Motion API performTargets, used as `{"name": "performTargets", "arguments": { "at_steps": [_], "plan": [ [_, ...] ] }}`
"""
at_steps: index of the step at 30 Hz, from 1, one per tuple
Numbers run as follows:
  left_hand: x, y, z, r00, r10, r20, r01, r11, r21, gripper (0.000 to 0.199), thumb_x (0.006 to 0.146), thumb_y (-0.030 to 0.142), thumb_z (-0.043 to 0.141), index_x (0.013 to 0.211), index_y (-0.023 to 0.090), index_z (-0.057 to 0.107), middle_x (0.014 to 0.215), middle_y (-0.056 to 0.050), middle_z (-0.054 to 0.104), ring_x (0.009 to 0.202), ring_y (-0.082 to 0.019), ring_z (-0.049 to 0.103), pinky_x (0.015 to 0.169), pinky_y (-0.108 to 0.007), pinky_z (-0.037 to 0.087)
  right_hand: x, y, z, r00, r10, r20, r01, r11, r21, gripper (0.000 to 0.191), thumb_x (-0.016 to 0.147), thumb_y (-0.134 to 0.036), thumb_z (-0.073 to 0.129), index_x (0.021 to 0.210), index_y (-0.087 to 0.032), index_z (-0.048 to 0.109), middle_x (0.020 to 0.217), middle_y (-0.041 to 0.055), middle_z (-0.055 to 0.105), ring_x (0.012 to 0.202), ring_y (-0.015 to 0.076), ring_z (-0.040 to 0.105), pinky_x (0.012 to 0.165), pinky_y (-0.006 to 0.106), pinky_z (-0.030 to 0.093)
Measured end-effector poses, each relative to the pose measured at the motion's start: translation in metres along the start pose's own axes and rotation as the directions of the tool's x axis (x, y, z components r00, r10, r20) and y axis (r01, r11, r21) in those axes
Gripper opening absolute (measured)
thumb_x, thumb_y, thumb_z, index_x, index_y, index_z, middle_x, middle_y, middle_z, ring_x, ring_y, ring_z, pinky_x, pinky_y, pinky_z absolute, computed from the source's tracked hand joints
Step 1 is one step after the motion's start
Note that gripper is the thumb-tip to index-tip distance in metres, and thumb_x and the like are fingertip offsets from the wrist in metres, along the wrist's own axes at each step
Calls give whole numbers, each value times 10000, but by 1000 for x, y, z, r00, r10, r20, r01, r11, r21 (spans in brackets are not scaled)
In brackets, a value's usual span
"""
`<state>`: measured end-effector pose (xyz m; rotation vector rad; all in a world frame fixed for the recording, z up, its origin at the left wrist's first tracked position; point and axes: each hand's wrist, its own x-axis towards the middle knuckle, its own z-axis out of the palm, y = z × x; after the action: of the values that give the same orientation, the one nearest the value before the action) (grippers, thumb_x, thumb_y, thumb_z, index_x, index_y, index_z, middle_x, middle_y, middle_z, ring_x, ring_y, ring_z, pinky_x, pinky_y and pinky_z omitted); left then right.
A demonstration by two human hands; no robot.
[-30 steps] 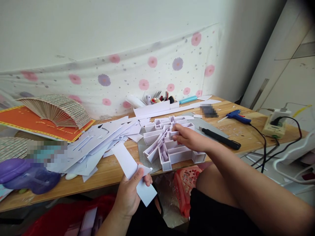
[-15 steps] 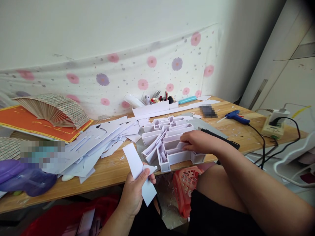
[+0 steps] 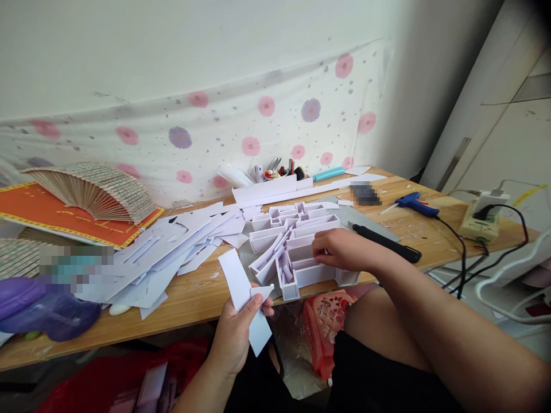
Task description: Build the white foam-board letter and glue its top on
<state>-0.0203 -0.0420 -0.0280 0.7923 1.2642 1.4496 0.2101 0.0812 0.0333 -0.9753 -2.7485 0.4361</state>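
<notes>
My left hand grips white card pieces in front of the table edge, a long strip with a smaller pointed piece crossing it under the thumb. Over the right part of a white compartmented card structure, my right hand has its fingers curled together. What those fingers hold, if anything, is hidden. Small card pieces lie inside the structure's front compartment, which stands on a grey mat.
Cut white sheets are piled left of the structure. A black cutter and a blue glue gun with its cord lie right. Behind stands a white tool box. Below the table edge is a red basket.
My right hand has shifted slightly left, with its fingers drawn in more. The card pieces in my left hand have turned a little, and more of the black cutter shows.
</notes>
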Motion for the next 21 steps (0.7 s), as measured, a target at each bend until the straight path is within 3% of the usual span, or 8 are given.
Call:
{"name": "performTargets", "arguments": {
  "at_steps": [3,5,9,12,15,18,21],
  "plan": [
    [-3,-2,1,999,16,47,-18,999,30,338,652,371,776,841,143,613,680,-48,690,605,-164,617,630,-284,471,5,-26,9,982,-158,-100,173,972,160,192,879,-305,586,944,-156,688,888,64,685,782,157,596,709,243,412],
    [-5,-4,3,995,32,96,-35,999,29,326,657,389,775,802,141,620,655,-44,679,594,-164,612,624,-287,470,11,-46,20,959,-263,-101,281,925,256,250,857,-364,627,996,-162,678,907,55,697,798,155,610,703,232,418],
    [-6,-2,4,997,17,71,-16,1000,-12,350,636,384,799,812,146,613,638,-21,663,578,-152,604,606,-271,470,26,-67,40,956,-271,-112,293,887,357,88,850,-222,623,860,-159,683,801,18,698,727,127,610,662,209,414],
    [-4,1,1,1000,14,20,-13,1000,-26,324,658,370,785,815,147,608,655,-18,661,579,-141,600,595,-252,461,32,-52,38,967,-140,-214,217,893,395,104,855,-170,580,862,-154,683,799,27,694,729,131,601,684,225,427],
    [-2,3,-3,1000,23,8,-23,999,-29,280,687,370,756,763,146,605,641,-7,637,567,-126,583,571,-232,435,27,-18,24,962,25,-270,98,897,432,132,855,-186,557,882,-150,682,803,42,684,735,143,599,699,253,445],
    [-1,2,-5,1000,1,11,-1,1000,-26,269,680,360,756,766,146,616,640,-8,634,572,-128,580,578,-236,433,17,12,11,960,35,-279,90,903,421,111,815,-233,616,831,-155,694,865,56,665,797,156,602,747,274,456],
    [-2,0,-4,999,-7,41,8,1000,-19,245,685,338,747,764,144,621,643,-15,636,580,-132,578,583,-240,432,11,19,7,971,47,-236,33,945,326,111,792,-219,631,812,-157,722,858,58,642,782,156,593,723,267,447]
  ]
}}
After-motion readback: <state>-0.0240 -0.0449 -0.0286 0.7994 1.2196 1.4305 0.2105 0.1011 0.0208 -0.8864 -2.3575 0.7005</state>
